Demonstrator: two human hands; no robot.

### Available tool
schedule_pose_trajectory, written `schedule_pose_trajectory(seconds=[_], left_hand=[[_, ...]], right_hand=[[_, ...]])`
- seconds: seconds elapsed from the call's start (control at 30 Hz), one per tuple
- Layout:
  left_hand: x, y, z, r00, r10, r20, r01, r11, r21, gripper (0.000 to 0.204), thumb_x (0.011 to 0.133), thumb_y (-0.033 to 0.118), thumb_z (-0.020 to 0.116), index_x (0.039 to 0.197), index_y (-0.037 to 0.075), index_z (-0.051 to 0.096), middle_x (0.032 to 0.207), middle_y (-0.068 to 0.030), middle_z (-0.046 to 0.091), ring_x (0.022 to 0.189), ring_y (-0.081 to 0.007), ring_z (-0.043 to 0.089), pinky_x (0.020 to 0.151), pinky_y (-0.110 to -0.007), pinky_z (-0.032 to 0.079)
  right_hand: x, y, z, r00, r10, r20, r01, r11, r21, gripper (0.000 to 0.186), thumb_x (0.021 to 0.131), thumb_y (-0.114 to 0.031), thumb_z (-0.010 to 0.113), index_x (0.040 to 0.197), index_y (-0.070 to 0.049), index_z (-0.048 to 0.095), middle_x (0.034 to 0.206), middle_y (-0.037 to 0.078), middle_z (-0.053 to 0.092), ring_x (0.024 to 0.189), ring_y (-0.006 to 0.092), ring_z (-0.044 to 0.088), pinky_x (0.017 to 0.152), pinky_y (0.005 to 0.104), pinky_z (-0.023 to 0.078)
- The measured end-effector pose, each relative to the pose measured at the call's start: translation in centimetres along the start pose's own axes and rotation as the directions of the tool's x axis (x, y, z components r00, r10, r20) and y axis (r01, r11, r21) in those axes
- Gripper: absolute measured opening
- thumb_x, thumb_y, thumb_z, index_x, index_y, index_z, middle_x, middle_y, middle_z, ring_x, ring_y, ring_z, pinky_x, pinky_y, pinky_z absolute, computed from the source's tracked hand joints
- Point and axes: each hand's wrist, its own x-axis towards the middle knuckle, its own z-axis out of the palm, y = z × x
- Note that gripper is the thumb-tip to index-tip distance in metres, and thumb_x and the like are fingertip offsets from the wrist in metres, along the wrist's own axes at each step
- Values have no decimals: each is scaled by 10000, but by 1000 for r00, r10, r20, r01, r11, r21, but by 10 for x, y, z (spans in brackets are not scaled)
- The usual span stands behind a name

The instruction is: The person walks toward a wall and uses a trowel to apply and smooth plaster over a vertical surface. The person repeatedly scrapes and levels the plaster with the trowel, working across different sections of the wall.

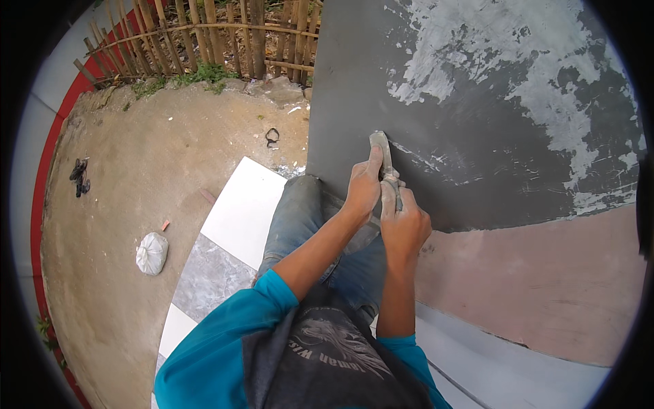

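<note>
Both hands grip one scraper (383, 153) against a dark grey wall (490, 136): the left hand (363, 187) is pressed along the blade, its fingers stretched up the flat of the tool, while the right hand (403, 223) is clenched around the handle just below it. The wall, the largest thing in view, fills the upper right, its grey coat broken by broad patches of pale, whitish filler (518, 48); a bare pinkish band (545, 279) runs beneath the grey. To the left lies a wide stretch of packed dirt ground (122, 204), closed at the top by a bamboo fence (204, 34) with weeds at its foot. White and grey floor tiles (238, 211) lie beside the wall, under a bent knee in blue jeans (300, 211). Teal sleeves (225, 341) frame the lower edge. Out on the dirt sit a knotted white bag (151, 253), a dark bundle (79, 176) near the red kerb, and a small black loop (272, 136).
</note>
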Motion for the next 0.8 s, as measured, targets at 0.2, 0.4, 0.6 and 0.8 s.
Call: schedule_pose_trajectory(seconds=[0.2, 0.4, 0.6, 0.8], left_hand=[[-6, -17, 13, 993, -73, 91, 72, 997, 19, 685, 1139, 572, 467, 839, -1, 691, 779, -86, 679, 711, -189, 683, 719, -358, 571], [-5, -24, 6, 994, -71, 84, 67, 996, 53, 662, 1141, 561, 472, 841, 11, 688, 772, -82, 678, 725, -186, 688, 712, -346, 565], [-3, -15, 1, 999, 7, 35, -11, 993, 121, 676, 1146, 553, 467, 832, -2, 690, 760, -82, 675, 697, -180, 673, 689, -337, 558], [9, -9, -13, 999, 47, 5, -47, 995, 84, 685, 1149, 542, 468, 828, -11, 714, 761, -84, 686, 692, -172, 674, 679, -315, 542]], right_hand=[[-6, 20, -12, 1000, 18, -2, -18, 999, -32, 360, 1004, -429, 735, 909, -85, 779, 848, 100, 809, 633, 312, 755, 567, 397, 580], [-13, 21, -6, 994, 103, 36, -105, 993, 47, 329, 1010, -392, 732, 981, -73, 811, 803, 157, 772, 685, 350, 752, 641, 430, 573], [-9, 18, 1, 997, 62, 41, -66, 994, 93, 324, 1011, -380, 729, 989, -66, 806, 800, 173, 766, 706, 370, 755, 646, 439, 575], [-5, 7, 18, 999, 37, 40, -43, 987, 153, 324, 1005, -379, 735, 984, -62, 803, 799, 187, 762, 721, 377, 756, 646, 438, 576]])
